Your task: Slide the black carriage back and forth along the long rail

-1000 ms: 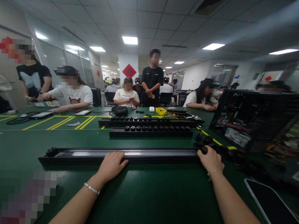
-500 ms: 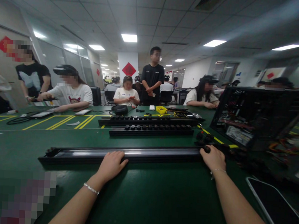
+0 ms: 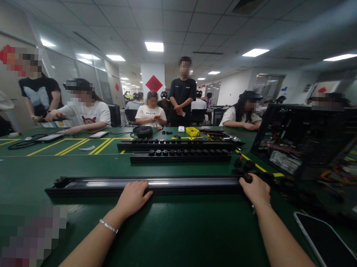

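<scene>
A long black channel housing [image 3: 187,185] with a glossy inner face lies across the table before me. My left hand [image 3: 134,195] rests over its middle, fingers bent across the far side and thumb along the near edge. At the housing's right end, my right hand [image 3: 256,188] has its fingers curled round a small dark piece [image 3: 248,178], whose kind I cannot make out. A black fitting [image 3: 62,181] sits inside the left end. Beyond lie two similar black strips, the nearer strip [image 3: 180,160] and the farther strip [image 3: 196,144], bearing rows of round black sockets.
On the right stands an open computer case [image 3: 285,143] with loose wires [image 3: 337,179] beside it. A phone [image 3: 329,247] lies near my right forearm. Farther back are a yellow tray [image 3: 192,131] and a black pouch [image 3: 142,131]. Several people sit or stand around the green table [image 3: 185,237].
</scene>
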Motion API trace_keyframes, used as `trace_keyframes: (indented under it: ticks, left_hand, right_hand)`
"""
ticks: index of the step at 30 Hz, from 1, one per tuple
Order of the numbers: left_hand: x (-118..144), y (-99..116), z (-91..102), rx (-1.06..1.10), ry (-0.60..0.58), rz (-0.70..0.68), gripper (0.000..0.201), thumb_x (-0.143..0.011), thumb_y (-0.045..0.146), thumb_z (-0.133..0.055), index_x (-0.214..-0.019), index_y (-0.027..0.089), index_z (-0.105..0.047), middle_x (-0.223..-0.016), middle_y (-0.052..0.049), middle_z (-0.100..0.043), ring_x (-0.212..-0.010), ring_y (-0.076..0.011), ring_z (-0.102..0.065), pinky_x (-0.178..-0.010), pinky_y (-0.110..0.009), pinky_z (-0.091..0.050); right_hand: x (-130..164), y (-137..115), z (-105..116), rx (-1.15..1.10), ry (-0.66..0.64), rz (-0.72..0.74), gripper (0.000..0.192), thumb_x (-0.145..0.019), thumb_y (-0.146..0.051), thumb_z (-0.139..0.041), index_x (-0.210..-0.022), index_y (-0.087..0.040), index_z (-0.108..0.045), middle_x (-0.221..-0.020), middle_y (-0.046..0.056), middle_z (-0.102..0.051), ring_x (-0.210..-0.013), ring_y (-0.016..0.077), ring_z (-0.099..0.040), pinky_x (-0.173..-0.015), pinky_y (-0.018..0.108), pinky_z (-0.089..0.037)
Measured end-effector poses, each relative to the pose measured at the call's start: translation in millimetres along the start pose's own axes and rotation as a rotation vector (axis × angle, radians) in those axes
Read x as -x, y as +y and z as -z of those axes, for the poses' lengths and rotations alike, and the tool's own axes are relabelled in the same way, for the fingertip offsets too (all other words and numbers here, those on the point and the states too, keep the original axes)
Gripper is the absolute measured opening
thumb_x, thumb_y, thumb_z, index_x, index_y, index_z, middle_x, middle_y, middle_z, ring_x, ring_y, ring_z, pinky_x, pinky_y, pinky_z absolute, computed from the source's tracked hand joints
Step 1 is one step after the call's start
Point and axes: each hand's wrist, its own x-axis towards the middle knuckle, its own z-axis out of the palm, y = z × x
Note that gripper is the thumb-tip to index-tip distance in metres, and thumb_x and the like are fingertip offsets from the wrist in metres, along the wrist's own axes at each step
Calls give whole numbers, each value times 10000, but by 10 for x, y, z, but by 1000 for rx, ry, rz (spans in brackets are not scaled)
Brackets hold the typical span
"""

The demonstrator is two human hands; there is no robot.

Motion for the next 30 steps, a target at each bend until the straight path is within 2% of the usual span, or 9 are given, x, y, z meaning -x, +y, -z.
trace_keyframes:
  ticks: [11,24,30]
  left_hand:
    - [-10,-4,-13,-5,13,-12,300,-858,443,-364,-895,217,-559,-959,-44,-645,-923,-204,-557,-782,-331,-359]
    - [-5,1,-4,-18,6,4,315,-856,444,-359,-895,212,-568,-948,-49,-650,-919,-209,-562,-772,-333,-356]
    - [-5,1,-27,-28,35,-5,318,-854,444,-361,-903,210,-570,-941,-49,-651,-915,-212,-565,-770,-337,-359]
  right_hand:
    - [-74,63,-24,-37,29,-16,570,-718,-501,-465,-1196,-195,-516,-1124,125,-580,-1085,313,-471,-870,440,-419]
    - [-104,88,9,-146,28,-138,503,-709,-448,-504,-1167,-242,-527,-987,104,-591,-1067,303,-465,-860,425,-428]
    - [-103,107,36,-130,26,-138,503,-714,-450,-492,-1167,-232,-525,-1010,121,-599,-1047,312,-473,-841,427,-434]
